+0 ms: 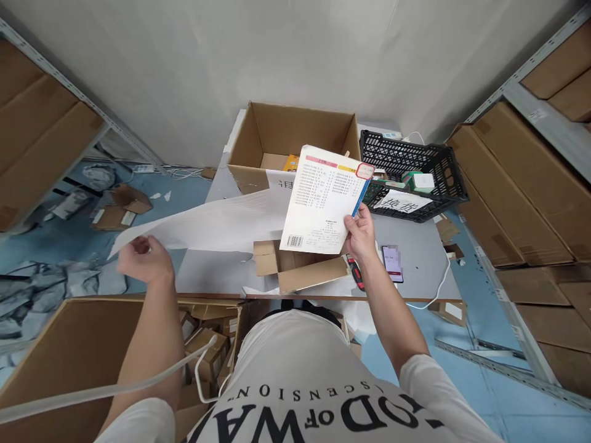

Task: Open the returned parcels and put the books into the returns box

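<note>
- The table [210,277] stands against the wall.
- A big cardboard box [101,326] filled with smaller packages sits below the table's near edge, on the left.
- An open carton [300,120] stands along the far edge.
- A white sheet [207,224] stretches from beyond the left edge to behind the book.
- A black crate [446,178] with small boxes stands at the far right corner.
- A small opened box [302,280] lies near the middle of the near edge.
- The book [318,203] is held up above that box, its barcode side showing.
- The person's left hand [150,258], past the left edge, has its grip pinched on the sheet's end.
- The right hand [362,237] has its grip clamped on the book's lower right side.
- A lit phone [391,261] lies toward the near right corner.
- A red-and-black tool [355,272] lies at the near edge, left of the phone.
</note>
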### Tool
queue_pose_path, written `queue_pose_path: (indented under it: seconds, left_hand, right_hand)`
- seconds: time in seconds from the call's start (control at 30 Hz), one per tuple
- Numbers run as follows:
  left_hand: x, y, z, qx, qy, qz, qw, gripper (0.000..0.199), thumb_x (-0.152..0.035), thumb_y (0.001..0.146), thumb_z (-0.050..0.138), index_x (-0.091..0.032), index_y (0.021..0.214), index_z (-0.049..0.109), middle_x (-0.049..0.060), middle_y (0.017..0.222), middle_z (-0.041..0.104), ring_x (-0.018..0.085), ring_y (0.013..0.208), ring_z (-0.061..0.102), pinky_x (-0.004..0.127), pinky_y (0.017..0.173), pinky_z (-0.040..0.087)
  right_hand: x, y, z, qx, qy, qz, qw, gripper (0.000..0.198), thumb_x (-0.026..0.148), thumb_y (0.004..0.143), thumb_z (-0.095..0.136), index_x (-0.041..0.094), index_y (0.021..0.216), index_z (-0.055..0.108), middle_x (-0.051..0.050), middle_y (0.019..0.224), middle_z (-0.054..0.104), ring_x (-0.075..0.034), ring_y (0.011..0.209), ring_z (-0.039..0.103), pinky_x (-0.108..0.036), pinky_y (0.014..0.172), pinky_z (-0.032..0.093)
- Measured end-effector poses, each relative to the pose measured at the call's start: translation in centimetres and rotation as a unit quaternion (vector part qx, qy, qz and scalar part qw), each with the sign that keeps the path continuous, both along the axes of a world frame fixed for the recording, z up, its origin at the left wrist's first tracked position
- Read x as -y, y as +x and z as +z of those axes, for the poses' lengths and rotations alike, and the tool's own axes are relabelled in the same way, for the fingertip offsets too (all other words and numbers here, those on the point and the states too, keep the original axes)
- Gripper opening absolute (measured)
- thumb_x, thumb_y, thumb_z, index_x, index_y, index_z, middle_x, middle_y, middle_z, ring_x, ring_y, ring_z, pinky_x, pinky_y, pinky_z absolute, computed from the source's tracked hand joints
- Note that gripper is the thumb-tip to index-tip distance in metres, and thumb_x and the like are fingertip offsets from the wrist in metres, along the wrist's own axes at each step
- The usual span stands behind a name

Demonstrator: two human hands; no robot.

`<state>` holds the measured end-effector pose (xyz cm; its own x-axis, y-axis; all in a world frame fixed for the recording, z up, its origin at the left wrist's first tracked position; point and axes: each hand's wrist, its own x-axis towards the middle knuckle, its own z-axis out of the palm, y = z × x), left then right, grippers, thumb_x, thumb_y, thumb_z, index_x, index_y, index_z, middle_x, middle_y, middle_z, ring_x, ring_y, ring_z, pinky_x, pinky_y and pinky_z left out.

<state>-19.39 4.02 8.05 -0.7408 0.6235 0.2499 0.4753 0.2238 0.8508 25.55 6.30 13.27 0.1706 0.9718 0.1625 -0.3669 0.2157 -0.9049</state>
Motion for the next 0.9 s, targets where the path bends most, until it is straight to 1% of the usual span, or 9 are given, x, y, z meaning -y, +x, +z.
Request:
queue_pose_path:
  seconds: [0.07,0.17,0.27,0.43,0.6,0.67,0.73,0.8,0.9]
  left_hand:
    - [0.9,0.2,-2.1,-0.127,-0.072,0.054,0.988,0.026,-0.017,0.079,0.054,-0.012,0.105,0.059,0.009,0.091,0.055,0.035,0.108,0.051,0.049,0.088,0.037]
    - [2.3,1.7,-6.4,-0.186,-0.197,0.0,0.963,0.035,-0.013,0.076,0.052,-0.012,0.11,0.061,0.013,0.096,0.056,0.036,0.111,0.049,0.048,0.088,0.039]
    - [3.5,3.8,-10.5,-0.083,-0.31,-0.124,0.939,0.026,-0.011,0.069,0.053,-0.013,0.092,0.065,0.014,0.091,0.059,0.037,0.109,0.051,0.051,0.092,0.04]
    - [3.5,6.5,-13.8,0.03,-0.345,-0.176,0.921,0.017,-0.014,0.063,0.059,-0.013,0.078,0.065,0.015,0.078,0.066,0.038,0.099,0.061,0.05,0.094,0.043]
    - [2.8,9.1,-9.8,0.025,-0.283,-0.138,0.949,0.046,-0.034,0.08,0.052,-0.004,0.114,0.06,0.029,0.126,0.057,0.04,0.13,0.045,0.053,0.108,0.031]
    - [3.5,11.5,-7.0,-0.023,-0.106,-0.14,0.984,0.054,-0.041,0.082,0.055,-0.008,0.125,0.056,0.025,0.146,0.04,0.034,0.141,0.032,0.049,0.114,0.024]
    - [4.2,14.6,-4.5,-0.037,0.014,-0.268,0.963,0.056,-0.045,0.073,0.069,-0.016,0.12,0.061,0.019,0.145,0.045,0.032,0.139,0.037,0.046,0.115,0.024]
    - [4.6,17.8,-3.1,0.004,0.03,-0.41,0.911,0.044,-0.042,0.061,0.082,-0.022,0.098,0.07,0.015,0.124,0.064,0.032,0.126,0.053,0.048,0.114,0.025]
    - [4.0,21.0,-2.6,0.093,0.026,-0.465,0.88,0.026,-0.036,0.058,0.086,-0.028,0.079,0.073,0.009,0.096,0.074,0.029,0.105,0.066,0.049,0.112,0.029]
  right_hand:
    - [0.5,0.4,-0.8,-0.01,-0.02,-0.002,1.0,0.051,0.044,0.068,0.079,0.028,0.108,0.051,-0.001,0.101,0.074,-0.019,0.099,0.068,-0.036,0.089,0.055]
    - [1.3,0.8,-2.0,-0.027,-0.052,-0.004,0.998,0.051,0.043,0.066,0.081,0.027,0.105,0.052,0.0,0.098,0.074,-0.019,0.093,0.07,-0.037,0.087,0.056]
    - [1.8,1.1,-3.0,-0.036,-0.075,-0.008,0.997,0.052,0.042,0.066,0.081,0.026,0.106,0.052,-0.001,0.097,0.075,-0.019,0.09,0.07,-0.037,0.085,0.056]
    - [2.0,1.4,-4.0,-0.029,-0.1,-0.008,0.995,0.055,0.043,0.065,0.08,0.026,0.108,0.052,-0.002,0.098,0.075,-0.02,0.089,0.071,-0.038,0.082,0.057]
    - [1.7,1.6,-4.0,-0.028,-0.104,0.012,0.994,0.054,0.043,0.065,0.08,0.026,0.108,0.052,-0.002,0.097,0.075,-0.02,0.09,0.07,-0.038,0.082,0.057]
    - [1.6,1.4,-3.8,-0.029,-0.108,0.021,0.994,0.053,0.042,0.065,0.081,0.026,0.107,0.052,-0.001,0.096,0.075,-0.02,0.089,0.07,-0.038,0.083,0.057]
    - [1.5,0.9,-3.3,-0.03,-0.107,0.026,0.993,0.052,0.042,0.065,0.081,0.025,0.105,0.052,-0.001,0.096,0.075,-0.019,0.087,0.07,-0.037,0.083,0.056]
    - [1.6,0.2,-2.9,-0.03,-0.101,0.027,0.994,0.051,0.042,0.065,0.081,0.025,0.104,0.052,0.0,0.095,0.075,-0.018,0.085,0.07,-0.036,0.083,0.056]
    - [1.8,-0.8,-2.3,-0.021,-0.095,0.04,0.994,0.048,0.043,0.067,0.079,0.025,0.103,0.051,-0.001,0.094,0.074,-0.019,0.086,0.07,-0.036,0.082,0.056]
